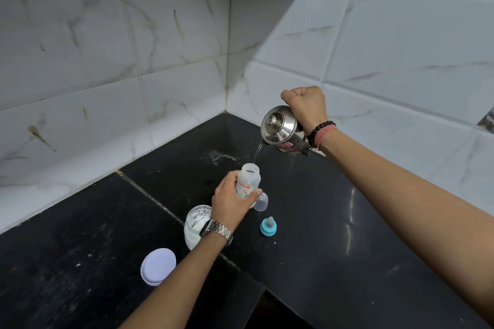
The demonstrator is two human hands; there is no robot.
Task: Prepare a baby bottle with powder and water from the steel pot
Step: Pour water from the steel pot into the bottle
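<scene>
My left hand [232, 199] is wrapped around an uncapped clear baby bottle [248, 178] with an orange printed logo, standing upright on the black counter. Above and to the right, my right hand [306, 105] grips the handle of a lidded steel pot [280, 129] that is tipped to the left. A thin stream of water [257, 152] runs from its spout down to the bottle's open mouth. A clear jar of white powder [196, 223] stands open just behind my left wrist.
The bottle's clear cap [261, 201] and its blue collar with teat [268, 226] lie on the counter right of the bottle. The jar's white lid [158, 266] rests at the lower left. A wet patch [217, 156] shows near the tiled corner. The counter's front edge [263, 287] steps inward.
</scene>
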